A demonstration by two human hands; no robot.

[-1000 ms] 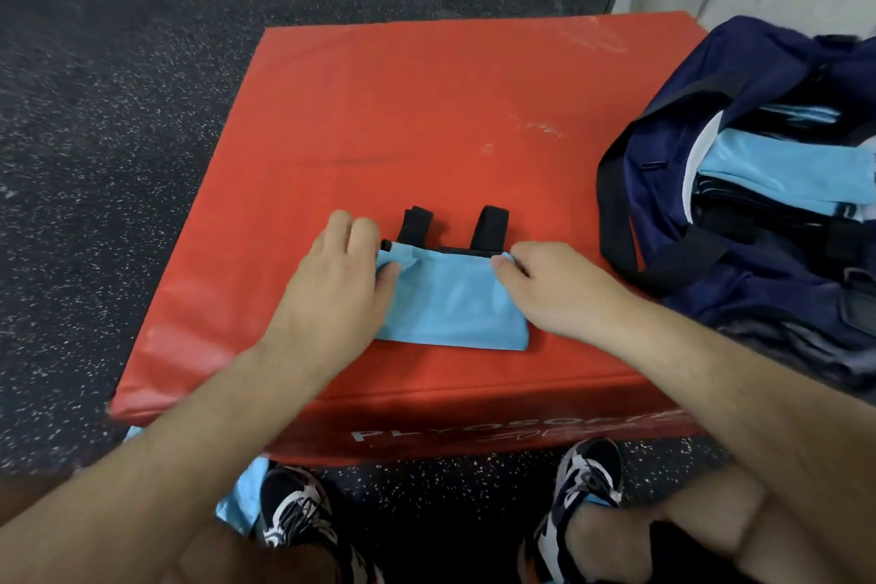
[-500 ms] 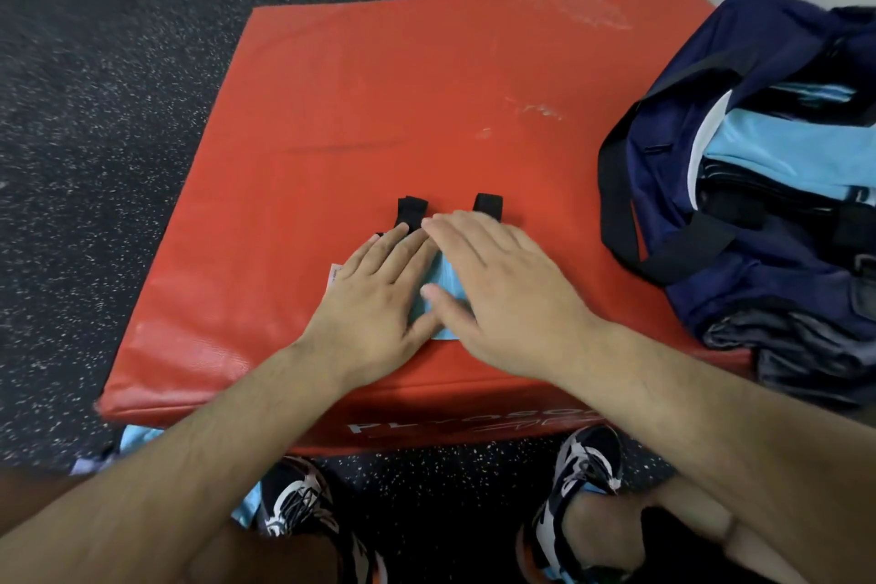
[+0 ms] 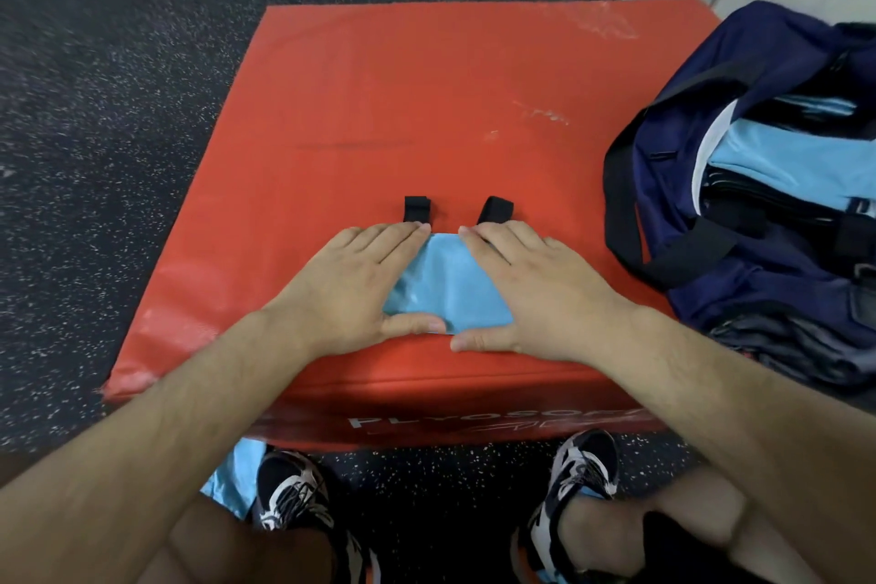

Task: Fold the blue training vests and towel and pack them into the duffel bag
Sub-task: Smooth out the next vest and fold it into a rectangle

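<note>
Now that the flat left grip (image 3: 351,285) and right grip (image 3: 535,294) have slid apart, both released and pressing, the folded blue vest (image 3: 450,287) lies bared on the red plyo box (image 3: 426,85); likely smoothed, ready for the duffel bag (image 3: 739,52).

I see the left hand (image 3: 351,285) and the right hand (image 3: 535,294) pressed flat, fingers straight, on the two ends of a folded blue vest (image 3: 450,289) near the front edge of a red padded box (image 3: 426,85). Two black straps (image 3: 417,208) stick out beyond the fingertips. At the right sits an open navy duffel bag (image 3: 758,57) with light blue cloth (image 3: 796,161) inside
</note>
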